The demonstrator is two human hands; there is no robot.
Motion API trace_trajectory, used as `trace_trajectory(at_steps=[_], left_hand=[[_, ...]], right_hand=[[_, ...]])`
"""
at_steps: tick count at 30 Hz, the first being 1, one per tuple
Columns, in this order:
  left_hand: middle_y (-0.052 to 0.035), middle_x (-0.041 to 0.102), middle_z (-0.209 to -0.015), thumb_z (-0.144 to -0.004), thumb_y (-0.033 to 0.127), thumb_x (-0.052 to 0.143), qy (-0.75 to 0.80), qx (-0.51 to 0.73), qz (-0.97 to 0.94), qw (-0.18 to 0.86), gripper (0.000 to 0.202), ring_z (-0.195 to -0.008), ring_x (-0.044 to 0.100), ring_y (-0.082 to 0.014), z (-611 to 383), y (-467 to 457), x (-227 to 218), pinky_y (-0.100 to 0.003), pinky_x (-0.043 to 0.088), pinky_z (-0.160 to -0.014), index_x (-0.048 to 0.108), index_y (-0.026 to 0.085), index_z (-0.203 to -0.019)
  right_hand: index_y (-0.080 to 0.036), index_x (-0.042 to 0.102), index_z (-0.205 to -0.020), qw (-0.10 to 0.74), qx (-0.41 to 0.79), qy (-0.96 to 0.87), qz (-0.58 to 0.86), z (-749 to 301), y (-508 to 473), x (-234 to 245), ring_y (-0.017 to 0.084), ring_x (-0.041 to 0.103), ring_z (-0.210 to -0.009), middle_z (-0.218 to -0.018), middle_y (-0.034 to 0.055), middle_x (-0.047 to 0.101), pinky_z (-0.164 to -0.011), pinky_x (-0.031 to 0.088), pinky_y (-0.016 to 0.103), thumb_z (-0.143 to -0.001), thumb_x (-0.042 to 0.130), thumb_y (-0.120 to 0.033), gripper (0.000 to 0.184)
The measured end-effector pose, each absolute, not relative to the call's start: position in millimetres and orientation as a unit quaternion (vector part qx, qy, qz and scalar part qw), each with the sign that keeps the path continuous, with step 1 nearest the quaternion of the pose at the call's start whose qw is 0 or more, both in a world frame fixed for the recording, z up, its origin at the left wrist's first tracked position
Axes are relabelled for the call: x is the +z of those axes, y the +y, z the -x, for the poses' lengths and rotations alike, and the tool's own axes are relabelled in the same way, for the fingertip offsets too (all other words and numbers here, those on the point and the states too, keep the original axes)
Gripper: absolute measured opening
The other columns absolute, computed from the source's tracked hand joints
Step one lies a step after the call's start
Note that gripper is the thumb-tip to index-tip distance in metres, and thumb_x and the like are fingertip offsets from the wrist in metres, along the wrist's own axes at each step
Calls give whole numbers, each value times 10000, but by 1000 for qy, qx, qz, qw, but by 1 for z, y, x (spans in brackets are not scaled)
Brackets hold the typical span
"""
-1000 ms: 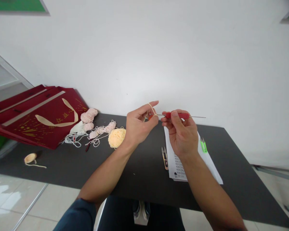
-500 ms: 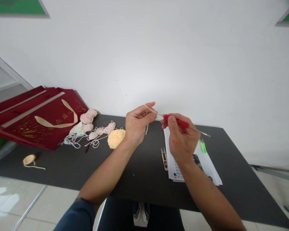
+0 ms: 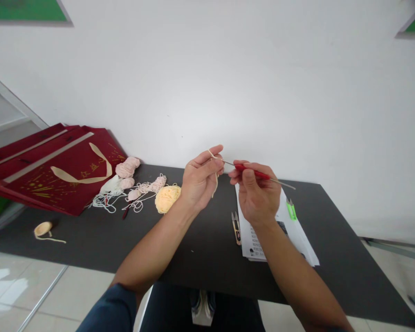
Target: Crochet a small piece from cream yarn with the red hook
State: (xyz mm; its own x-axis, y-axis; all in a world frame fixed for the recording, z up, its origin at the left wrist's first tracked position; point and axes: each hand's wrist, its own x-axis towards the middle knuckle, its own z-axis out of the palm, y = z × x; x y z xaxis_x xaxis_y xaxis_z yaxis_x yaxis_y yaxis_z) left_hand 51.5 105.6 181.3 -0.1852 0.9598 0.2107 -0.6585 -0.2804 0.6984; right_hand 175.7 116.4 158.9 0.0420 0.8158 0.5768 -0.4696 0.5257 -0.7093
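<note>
Left hand (image 3: 202, 179): pinching pale yarn (image 3: 216, 182), mid-frame
Right hand (image 3: 257, 193): gripping red-handled hook (image 3: 260, 174), right of centre
Red bags (image 3: 72, 161): resting frame left, insides not showing
Yellow ball (image 3: 168, 199): sitting left of centre

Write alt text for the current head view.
A person's left hand holds pale yarn and right hand a red-handled tool above a dark table. A yellow yarn ball and red bags are to the left; printed sheets lie to the right.
</note>
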Motion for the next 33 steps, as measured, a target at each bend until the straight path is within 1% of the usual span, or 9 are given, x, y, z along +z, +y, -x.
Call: trace_trajectory(at_steps=[3, 6, 8, 14, 17, 19, 22, 27, 33], left_hand=[[9, 613, -741, -684, 142, 814, 242, 747, -347, 512, 334, -686, 516, -97, -53, 104, 181, -273, 456, -683, 826, 222, -1008], [2, 644, -764, -669, 112, 801, 239, 761, -367, 479, 348, -709, 525, -97, -52, 103, 181, -273, 459, -705, 840, 245, -988], [2, 655, -762, -674, 121, 811, 241, 762, -375, 469, 335, -705, 526, -97, -52, 102, 181, -279, 467, -718, 844, 259, -978], [4, 657, -720, -678, 177, 839, 252, 761, -383, 459, 303, -693, 523, -112, -52, 102, 180, -303, 476, -726, 847, 282, -962], [3, 658, -710, -665, 157, 831, 256, 766, -385, 446, 301, -685, 522, -112, -51, 102, 180, -297, 459, -695, 849, 275, -941], [2, 664, -718, -658, 136, 822, 271, 763, -398, 431, 306, -692, 531, -114, -48, 102, 179, -289, 443, -676, 851, 271, -931], [10, 651, -705, -679, 114, 802, 296, 738, -443, 415, 311, -678, 527, -111, -41, 102, 179, -279, 411, -652, 854, 267, -945], [0, 655, -673, -693, 124, 794, 315, 672, -497, 450, 248, -651, 528, -117, -26, 102, 181, -285, 383, -630, 859, 236, -905], [-19, 665, -668, -636, 120, 788, 304, 614, -496, 534, 260, -633, 513, -117, -18, 102, 185, -295, 377, -628, 855, 191, -877]], right_hand=[[-267, 715, -934, 690, 499, -499, 162, -180, 120, 167, 110, 735, -685, -958, -10, 818, -600, 625, 252, -888, 799, -342, 122], [-265, 708, -911, 690, 504, -495, 155, -186, 121, 172, 101, 722, -676, -933, -23, 810, -594, 601, 239, -870, 818, -328, 134], [-263, 713, -915, 692, 502, -498, 147, -189, 121, 174, 102, 723, -677, -934, -20, 811, -589, 589, 238, -870, 818, -304, 121], [-258, 711, -929, 701, 460, -524, 147, -192, 121, 175, 126, 718, -669, -937, 0, 814, -565, 580, 274, -882, 805, -287, 109], [-254, 730, -949, 705, 440, -542, 124, -192, 120, 175, 126, 719, -666, -950, 6, 817, -570, 578, 279, -894, 783, -212, 87], [-250, 739, -955, 710, 416, -557, 116, -194, 120, 175, 125, 721, -660, -956, 9, 818, -576, 577, 282, -895, 769, -155, 115], [-252, 742, -952, 704, 384, -585, 121, -199, 121, 174, 125, 718, -653, -954, 9, 816, -572, 569, 283, -886, 775, -139, 135], [-255, 733, -938, 671, 418, -599, 126, -207, 125, 175, 114, 696, -644, -930, 4, 810, -564, 545, 263, -892, 785, -187, 97], [-251, 734, -922, 639, 495, -576, 125, -208, 126, 177, 97, 668, -632, -914, 9, 809, -553, 494, 237, -890, 797, -202, 86]])
